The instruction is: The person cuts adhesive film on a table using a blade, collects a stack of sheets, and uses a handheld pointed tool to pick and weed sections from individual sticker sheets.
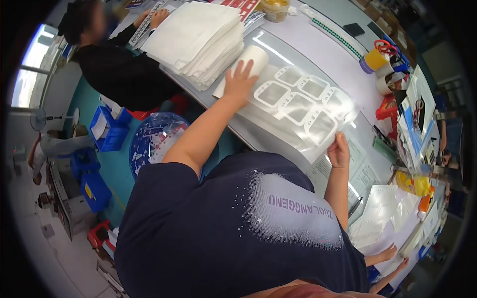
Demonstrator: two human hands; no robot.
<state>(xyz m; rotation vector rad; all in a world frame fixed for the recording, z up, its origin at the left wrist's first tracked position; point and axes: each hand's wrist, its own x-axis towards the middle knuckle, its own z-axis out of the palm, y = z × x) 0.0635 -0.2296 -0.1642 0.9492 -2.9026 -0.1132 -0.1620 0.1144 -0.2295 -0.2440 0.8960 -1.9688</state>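
A clear film sheet (298,121) printed with several white rounded frames lies across the table in front of me. My right hand (339,149) pinches its near right corner, which is slightly lifted. At its left end is a white roll (255,58), apparently rolled sheet material. My left hand (241,82) rests on this roll with fingers spread. Just beyond that hand stands a thick stack of white sheets (198,37). Under the film's right side, printed papers (360,166) show through the tabletop cover.
A co-worker in black (124,69) handles printed sheets at the upper left. A green-and-white strip (338,37), a cup with scissors (375,59) and a tub (275,10) stand at the back. A blue bin (154,134) is beside the table. Another person's hands (390,258) show lower right.
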